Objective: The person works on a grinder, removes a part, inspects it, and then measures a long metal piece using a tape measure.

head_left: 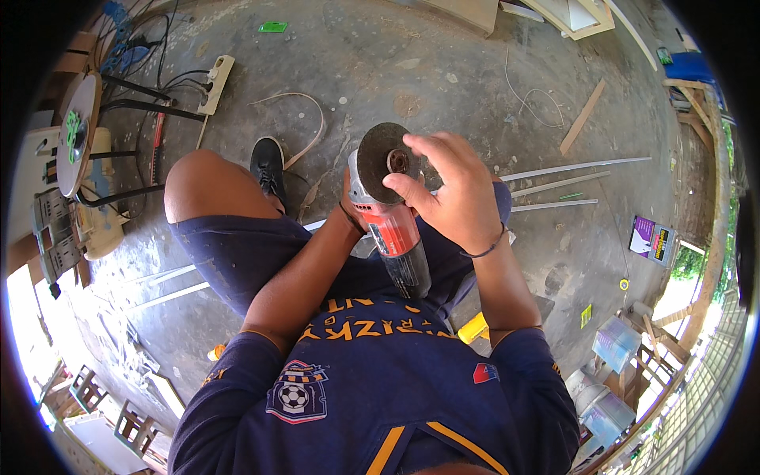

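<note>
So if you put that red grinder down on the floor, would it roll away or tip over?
Probably not far. The red grinder has a flat round disc wider than its body, which would likely stop it rolling. It looks chunky and stiff, so probably heavy for its size. The left hand grips near the head while the right hand touches the disc.

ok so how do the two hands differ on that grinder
The right hand is on top and in full view, its fingertips at the hub of the round dark disc; the left hand is mostly hidden behind the angle grinder, gripping its head from the far side. The right wrist wears a thin dark band; the left shows one only partly. Both touch the same tool.
</note>
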`<state>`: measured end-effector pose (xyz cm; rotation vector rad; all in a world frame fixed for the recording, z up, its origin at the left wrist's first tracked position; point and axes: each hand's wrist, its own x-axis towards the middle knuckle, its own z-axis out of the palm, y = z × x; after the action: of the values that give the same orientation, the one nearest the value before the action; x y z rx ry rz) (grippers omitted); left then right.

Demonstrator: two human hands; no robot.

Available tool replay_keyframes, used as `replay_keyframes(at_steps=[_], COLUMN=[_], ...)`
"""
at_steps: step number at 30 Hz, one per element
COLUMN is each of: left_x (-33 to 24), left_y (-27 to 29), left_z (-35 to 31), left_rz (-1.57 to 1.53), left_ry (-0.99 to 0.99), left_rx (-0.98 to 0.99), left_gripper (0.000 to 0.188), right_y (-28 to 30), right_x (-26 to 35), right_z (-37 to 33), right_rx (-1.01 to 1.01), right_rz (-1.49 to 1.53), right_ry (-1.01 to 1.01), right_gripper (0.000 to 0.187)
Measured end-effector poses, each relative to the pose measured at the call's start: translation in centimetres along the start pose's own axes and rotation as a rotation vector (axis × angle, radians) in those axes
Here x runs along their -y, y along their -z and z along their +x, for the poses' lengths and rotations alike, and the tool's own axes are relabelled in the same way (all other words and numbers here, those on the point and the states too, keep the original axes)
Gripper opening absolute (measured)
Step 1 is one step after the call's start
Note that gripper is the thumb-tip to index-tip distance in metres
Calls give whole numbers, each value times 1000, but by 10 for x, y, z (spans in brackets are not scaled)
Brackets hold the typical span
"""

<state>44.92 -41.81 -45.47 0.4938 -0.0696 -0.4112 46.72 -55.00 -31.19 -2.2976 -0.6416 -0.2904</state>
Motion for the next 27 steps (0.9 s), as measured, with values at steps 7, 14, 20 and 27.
replay_keyframes(at_steps=[7, 14, 20, 27], left_x=[-4, -2, -4, -10], left_y=[-6, -18, -12, -23], left_z=[-1, -1, 0, 2], left_rz=[-134, -86, -235, -180], left_ry=[48, -7, 144, 100], left_rx=[-50, -108, -10, -10], left_gripper=[33, 34, 39, 24], right_y=[3, 4, 10, 31], right_x=[0, 12, 15, 30], right_z=[-3, -5, -14, -10], right_rx=[88, -19, -36, 199], right_rz=[-28, 7, 2, -72], right_ry=[30, -14, -78, -310], right_gripper=[43, 43, 48, 51])
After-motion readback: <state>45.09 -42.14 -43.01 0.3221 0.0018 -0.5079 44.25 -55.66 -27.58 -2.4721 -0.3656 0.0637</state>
